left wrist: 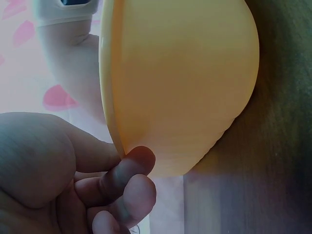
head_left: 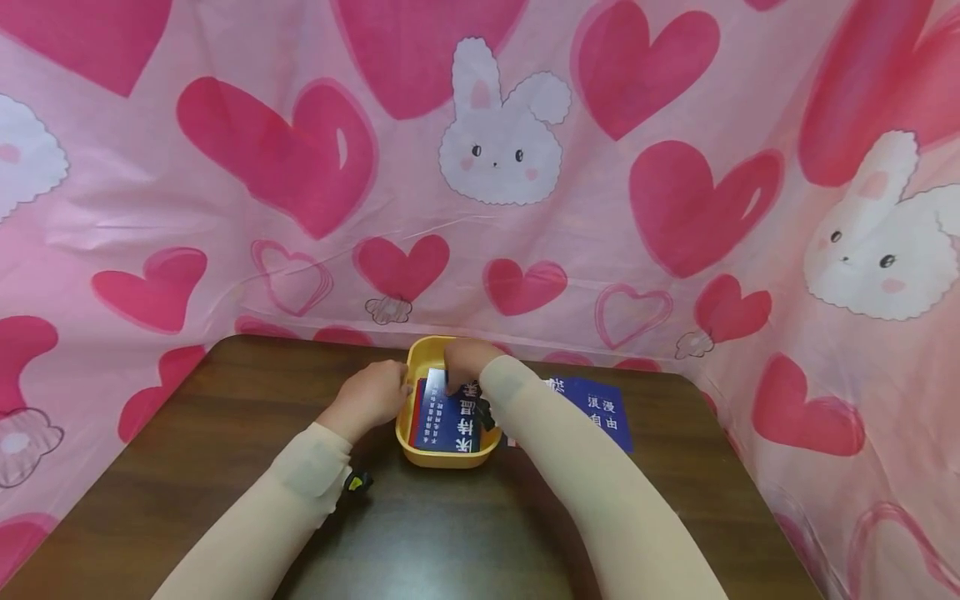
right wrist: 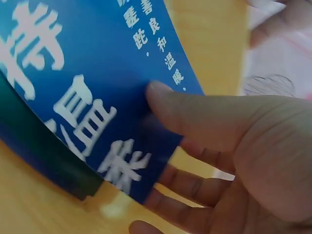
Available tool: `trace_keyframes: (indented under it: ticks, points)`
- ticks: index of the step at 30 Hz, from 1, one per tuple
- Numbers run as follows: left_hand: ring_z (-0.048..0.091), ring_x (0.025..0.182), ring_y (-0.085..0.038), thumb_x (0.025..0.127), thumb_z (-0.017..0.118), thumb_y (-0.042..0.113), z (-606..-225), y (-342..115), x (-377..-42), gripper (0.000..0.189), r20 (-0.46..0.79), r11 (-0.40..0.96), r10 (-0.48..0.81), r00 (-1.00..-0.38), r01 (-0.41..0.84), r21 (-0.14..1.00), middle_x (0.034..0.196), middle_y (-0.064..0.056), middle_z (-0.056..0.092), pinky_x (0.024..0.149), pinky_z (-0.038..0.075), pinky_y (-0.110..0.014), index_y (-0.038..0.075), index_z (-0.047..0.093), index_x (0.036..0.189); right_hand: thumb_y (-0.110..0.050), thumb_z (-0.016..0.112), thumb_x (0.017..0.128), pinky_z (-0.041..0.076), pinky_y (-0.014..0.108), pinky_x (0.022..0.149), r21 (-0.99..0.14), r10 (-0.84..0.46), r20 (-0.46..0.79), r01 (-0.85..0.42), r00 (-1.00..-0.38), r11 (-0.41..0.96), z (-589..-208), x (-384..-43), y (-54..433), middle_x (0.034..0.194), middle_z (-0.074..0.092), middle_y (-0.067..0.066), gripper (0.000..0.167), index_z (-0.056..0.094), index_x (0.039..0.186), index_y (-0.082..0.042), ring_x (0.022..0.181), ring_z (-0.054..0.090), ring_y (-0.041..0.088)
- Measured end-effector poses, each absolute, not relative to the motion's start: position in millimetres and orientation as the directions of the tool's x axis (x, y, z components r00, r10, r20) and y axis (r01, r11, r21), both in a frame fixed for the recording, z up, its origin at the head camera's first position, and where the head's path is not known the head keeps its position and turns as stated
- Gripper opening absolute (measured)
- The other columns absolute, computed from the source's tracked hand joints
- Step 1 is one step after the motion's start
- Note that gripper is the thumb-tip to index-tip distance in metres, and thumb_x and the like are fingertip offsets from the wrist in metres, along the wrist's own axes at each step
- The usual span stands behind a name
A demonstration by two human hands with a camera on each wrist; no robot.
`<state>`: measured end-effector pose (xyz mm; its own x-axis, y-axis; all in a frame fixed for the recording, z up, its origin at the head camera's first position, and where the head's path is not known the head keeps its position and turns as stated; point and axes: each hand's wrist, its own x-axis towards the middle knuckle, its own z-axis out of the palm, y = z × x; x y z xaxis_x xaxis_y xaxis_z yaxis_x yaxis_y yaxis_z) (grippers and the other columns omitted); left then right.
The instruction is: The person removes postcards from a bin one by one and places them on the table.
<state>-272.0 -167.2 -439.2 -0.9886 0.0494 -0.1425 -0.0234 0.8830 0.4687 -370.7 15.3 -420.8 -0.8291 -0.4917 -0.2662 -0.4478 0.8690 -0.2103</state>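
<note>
A yellow plastic basin [head_left: 442, 459] stands near the table's far edge. My left hand [head_left: 372, 400] pinches its left rim between thumb and fingers; the left wrist view shows the basin's outer wall [left wrist: 185, 73] beside those fingers [left wrist: 139, 195]. Reaching into the basin, my right hand [head_left: 471, 360] pinches the corner of a blue card [right wrist: 92, 63] printed with white characters, thumb on top and fingers beneath. Under that card lies a darker green-blue card [right wrist: 44, 141]. A red edge shows at the left of the cards in the head view.
To the right of the basin, partly behind my right forearm, more blue cards [head_left: 600, 412] lie on the dark wooden table [head_left: 420, 533]. A pink cloth with hearts and rabbits [head_left: 315, 167] hangs behind the table and along its sides.
</note>
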Motion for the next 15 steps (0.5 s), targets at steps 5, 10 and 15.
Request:
trace_keyframes:
  ticks: [5, 10, 15]
  points:
    - [0.073, 0.104, -0.03, 0.111, 0.072, 0.031, -439, -169, -276, 0.054, -0.145, 0.887, 0.051, -0.988, -0.022, 0.46, 0.136, -0.017, 0.077, 0.107, 0.065, -0.06, 0.002, 0.065, 0.157, -0.02, 0.091, 0.098, 0.069, 0.038, 0.089, -0.368, -0.511, -0.216, -0.415, -0.832, 0.832, -409, -380, 22, 0.108, 0.078, 0.006, 0.025, 0.078, 0.118, -0.011, 0.094, 0.073, 0.023]
    - [0.073, 0.103, -0.03, 0.112, 0.071, 0.029, -440, -170, -279, 0.052, -0.14, 0.89, 0.049, -0.989, -0.021, 0.455, 0.133, -0.017, 0.079, 0.11, 0.063, -0.063, 0.002, 0.066, 0.156, -0.023, 0.089, 0.1, 0.066, 0.035, 0.082, -0.55, -0.495, -0.177, -0.332, -0.851, 0.767, -398, -385, 39, 0.113, 0.078, 0.008, 0.028, 0.083, 0.127, -0.017, 0.094, 0.07, 0.025]
    - [0.072, 0.098, -0.028, 0.111, 0.072, 0.029, -440, -170, -281, 0.05, -0.14, 0.887, 0.05, -0.989, -0.02, 0.461, 0.125, -0.014, 0.079, 0.106, 0.065, -0.061, 0.003, 0.068, 0.154, -0.025, 0.091, 0.099, 0.071, 0.036, 0.089, -0.752, -0.449, -0.087, -0.237, -0.889, 0.615, -401, -389, 65, 0.113, 0.082, 0.009, 0.027, 0.085, 0.124, -0.014, 0.099, 0.078, 0.022]
